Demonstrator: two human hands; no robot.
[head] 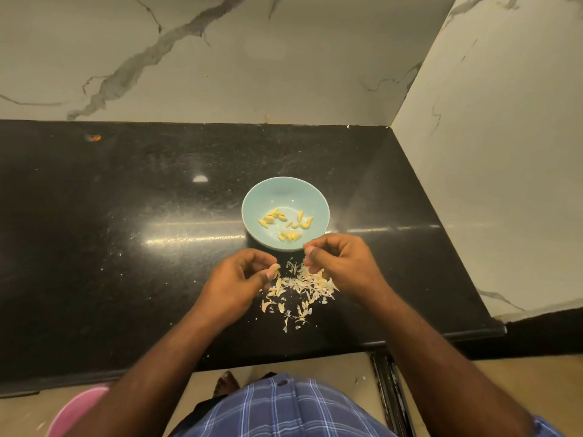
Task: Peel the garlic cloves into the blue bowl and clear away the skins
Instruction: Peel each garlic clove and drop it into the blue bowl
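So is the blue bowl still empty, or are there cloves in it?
Not empty. The blue bowl sits upright on the counter with a scatter of peeled yellow cloves across its bottom, far from full.

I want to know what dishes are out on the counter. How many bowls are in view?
1. The blue bowl stands on the black counter, just beyond both hands, with peeled cloves inside. No other bowl shows.

Warm, dim indoor light; overhead glare streaks the black counter (126,216), and wide-angle distortion bends the edges.
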